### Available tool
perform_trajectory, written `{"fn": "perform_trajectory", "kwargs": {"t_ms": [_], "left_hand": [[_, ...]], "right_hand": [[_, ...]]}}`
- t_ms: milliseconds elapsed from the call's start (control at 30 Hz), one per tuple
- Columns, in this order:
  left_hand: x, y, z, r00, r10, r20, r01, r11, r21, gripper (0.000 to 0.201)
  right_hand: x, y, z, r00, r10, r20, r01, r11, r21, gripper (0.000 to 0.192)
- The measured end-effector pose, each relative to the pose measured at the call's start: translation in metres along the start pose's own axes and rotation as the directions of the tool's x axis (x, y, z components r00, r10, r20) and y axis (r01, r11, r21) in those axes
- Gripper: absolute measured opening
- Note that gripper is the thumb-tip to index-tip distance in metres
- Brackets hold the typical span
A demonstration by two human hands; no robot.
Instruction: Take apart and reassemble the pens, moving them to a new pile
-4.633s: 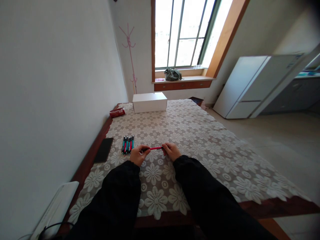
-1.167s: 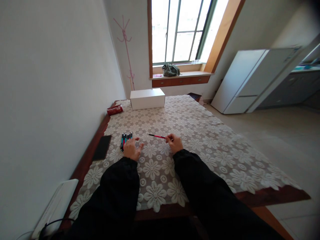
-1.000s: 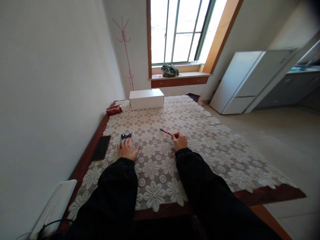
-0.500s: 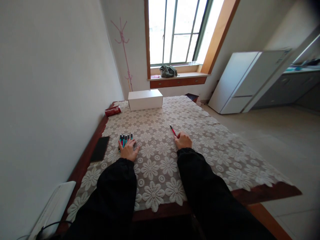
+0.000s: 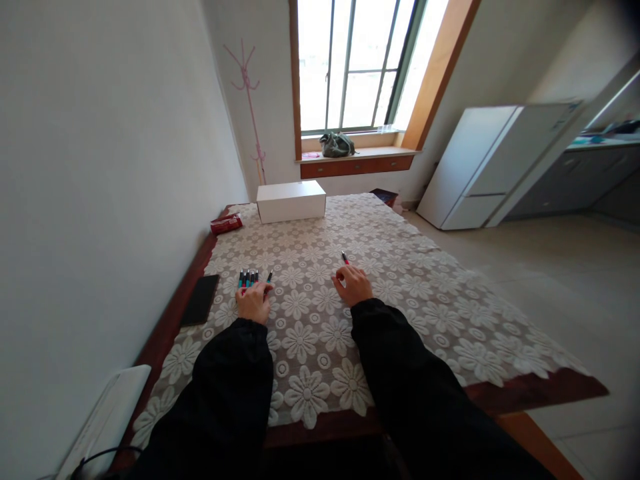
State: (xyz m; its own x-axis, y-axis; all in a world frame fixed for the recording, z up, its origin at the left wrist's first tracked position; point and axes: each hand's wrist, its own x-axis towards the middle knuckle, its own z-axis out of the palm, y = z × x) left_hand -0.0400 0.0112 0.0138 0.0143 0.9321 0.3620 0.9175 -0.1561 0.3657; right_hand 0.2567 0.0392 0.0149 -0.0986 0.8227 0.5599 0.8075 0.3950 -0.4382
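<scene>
Two hands [image 5: 254,301] [image 5: 354,285] rest near pens [image 5: 248,277].

You are in a home, in a plain lived-in room. A wooden table [image 5: 530,393] under a cream lace tablecloth with flower patterns [image 5: 400,267] stands against a bare white wall. Beyond it a tall barred window [image 5: 350,63] has a wooden sill carrying a crumpled grey-green bag [image 5: 336,144]. A pink coat stand [image 5: 250,100] occupies the corner, and a white two-door fridge [image 5: 500,160] stands on the tiled floor to your right.
</scene>
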Motion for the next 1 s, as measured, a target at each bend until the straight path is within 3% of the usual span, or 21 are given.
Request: {"fn": "perform_trajectory", "kwargs": {"t_ms": [167,267,333,433,567,700,833,1000], "left_hand": [[0.001,0.003,-0.004,1.0,-0.017,-0.014,0.015,0.993,-0.118,0.031],[0.002,0.009,-0.003,0.998,-0.056,-0.03,0.04,0.92,-0.39,0.027],[0.002,0.012,0.0,0.994,-0.109,0.022,0.099,0.779,-0.62,0.026],[0.001,0.017,0.004,0.97,-0.134,0.201,0.242,0.493,-0.836,0.039],[-0.001,0.025,0.009,0.953,-0.062,0.296,0.302,0.211,-0.93,0.052],[-0.004,0.032,0.01,0.917,0.048,0.396,0.396,0.015,-0.918,0.063],[-0.005,0.033,0.008,0.901,0.065,0.43,0.433,-0.057,-0.899,0.066],[-0.007,0.034,0.006,0.885,0.04,0.463,0.464,-0.026,-0.885,0.066]], "right_hand": [[-0.005,-0.023,0.0,0.95,-0.264,0.164,0.248,0.962,0.114,0.013],[-0.008,-0.03,0.001,0.906,-0.352,0.235,0.32,0.933,0.163,0.012],[-0.01,-0.033,0.001,0.886,-0.374,0.273,0.336,0.925,0.178,0.014],[-0.012,-0.038,0.002,0.865,-0.381,0.327,0.334,0.923,0.192,0.019],[-0.016,-0.046,0.004,0.831,-0.406,0.381,0.346,0.912,0.219,0.023],[-0.017,-0.049,0.005,0.811,-0.433,0.394,0.377,0.901,0.216,0.027],[-0.017,-0.048,0.006,0.806,-0.45,0.385,0.398,0.893,0.21,0.029],[-0.018,-0.048,0.007,0.798,-0.449,0.403,0.389,0.893,0.226,0.03]]}}
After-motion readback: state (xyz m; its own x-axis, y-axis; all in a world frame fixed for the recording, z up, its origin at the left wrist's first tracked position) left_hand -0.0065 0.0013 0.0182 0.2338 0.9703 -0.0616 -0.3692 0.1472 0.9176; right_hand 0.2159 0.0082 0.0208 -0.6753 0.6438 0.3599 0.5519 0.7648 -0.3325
